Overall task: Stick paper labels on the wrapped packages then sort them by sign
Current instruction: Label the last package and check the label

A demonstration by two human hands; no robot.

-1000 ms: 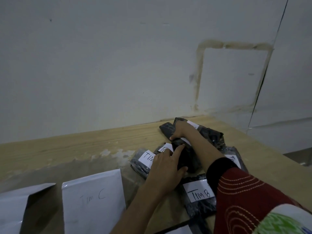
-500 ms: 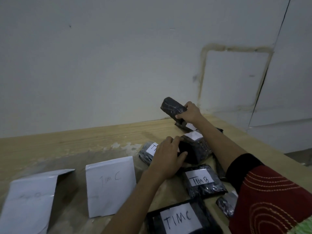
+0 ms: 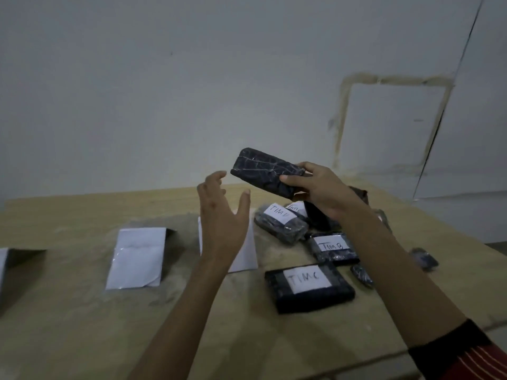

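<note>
My right hand point(image 3: 319, 187) grips a black wrapped package point(image 3: 264, 171) by its right end and holds it tilted in the air above the table; no label shows on the face I see. My left hand point(image 3: 222, 215) is raised beside it, fingers spread, holding nothing, a short gap from the package. Below lie labelled black packages: one marked TIM C point(image 3: 308, 286) nearest me, one marked TIM B point(image 3: 333, 248), and another labelled one point(image 3: 279, 222) further back.
Folded white paper signs stand on the wooden table point(image 3: 68, 325): one in the middle point(image 3: 137, 259), one partly behind my left hand point(image 3: 247, 259), one at the left edge point(image 3: 2, 272). Small black wrapped items point(image 3: 424, 257) lie at the right. A white wall rises behind.
My right hand lifted the black package from the pile up into the air. My left hand left the pile, rose and opened beside it. The camera view tilted down and back.
</note>
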